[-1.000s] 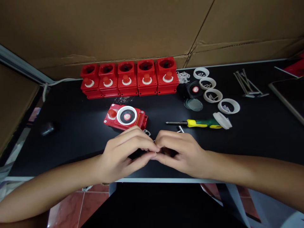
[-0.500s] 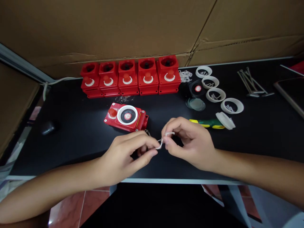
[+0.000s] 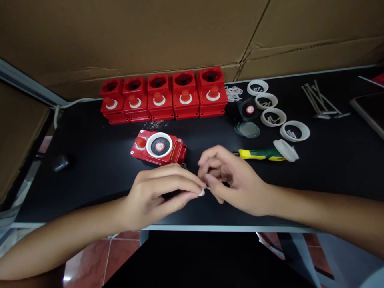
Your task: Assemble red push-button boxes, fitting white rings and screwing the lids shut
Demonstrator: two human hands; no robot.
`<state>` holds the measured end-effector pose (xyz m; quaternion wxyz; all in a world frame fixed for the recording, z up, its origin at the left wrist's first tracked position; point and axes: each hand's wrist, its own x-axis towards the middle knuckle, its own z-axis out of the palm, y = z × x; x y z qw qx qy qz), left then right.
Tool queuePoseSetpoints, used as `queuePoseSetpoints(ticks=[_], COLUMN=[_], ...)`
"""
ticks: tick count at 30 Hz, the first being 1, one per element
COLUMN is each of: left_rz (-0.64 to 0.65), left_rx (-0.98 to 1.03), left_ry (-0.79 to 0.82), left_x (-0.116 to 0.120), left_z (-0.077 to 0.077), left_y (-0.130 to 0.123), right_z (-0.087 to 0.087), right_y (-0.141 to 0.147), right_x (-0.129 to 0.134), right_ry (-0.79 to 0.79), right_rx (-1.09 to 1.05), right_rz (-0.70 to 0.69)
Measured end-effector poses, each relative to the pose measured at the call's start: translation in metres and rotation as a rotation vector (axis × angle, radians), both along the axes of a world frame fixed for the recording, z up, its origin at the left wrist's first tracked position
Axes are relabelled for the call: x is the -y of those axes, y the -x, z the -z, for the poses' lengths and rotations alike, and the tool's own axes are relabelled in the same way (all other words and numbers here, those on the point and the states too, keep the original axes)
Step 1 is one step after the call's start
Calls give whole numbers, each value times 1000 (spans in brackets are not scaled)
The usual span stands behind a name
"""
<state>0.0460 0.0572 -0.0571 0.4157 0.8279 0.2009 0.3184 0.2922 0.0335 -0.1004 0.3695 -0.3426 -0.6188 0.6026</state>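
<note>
My left hand (image 3: 163, 196) pinches a short white string (image 3: 202, 193) between thumb and fingers, just above the table's front part. Close against it, my right hand (image 3: 231, 180) has its fingers curled and its thumb pressed in, with a bit of the string at the fingertips. Most of the string is hidden by the fingers. Behind my left hand lies a red call-point-like box (image 3: 174, 154) with an orange-red knob and a white ring (image 3: 159, 148) around a black disc. A short chain shows at its right end.
Several red boxes (image 3: 184, 96) stand in a row at the back. To their right lie white strings (image 3: 234, 93), clear discs (image 3: 247, 129) and white rings (image 3: 294, 131) holding screws. A green-yellow screwdriver (image 3: 261, 155) touches a white ring; metal T-shaped rods (image 3: 324, 102) lie far right.
The white string, earlier stretched between both hands with a free end showing, is now mostly tucked behind the fingers. My right hand has shifted slightly left and its fingers have curled in.
</note>
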Motion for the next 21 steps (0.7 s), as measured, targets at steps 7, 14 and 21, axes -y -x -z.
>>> queuePoseSetpoints(ticks=[7, 14, 21], left_rz=[-43, -69, -89], left_rx=[13, -15, -53], left_ry=[92, 118, 59], left_x=[0, 2, 1], left_z=[4, 12, 14], left_y=[-2, 0, -2], right_z=[1, -5, -7], right_y=[-1, -4, -4], right_x=[2, -8, -8], right_ry=[-456, -779, -752], right_rx=[-56, 90, 87], right_rz=[153, 131, 151])
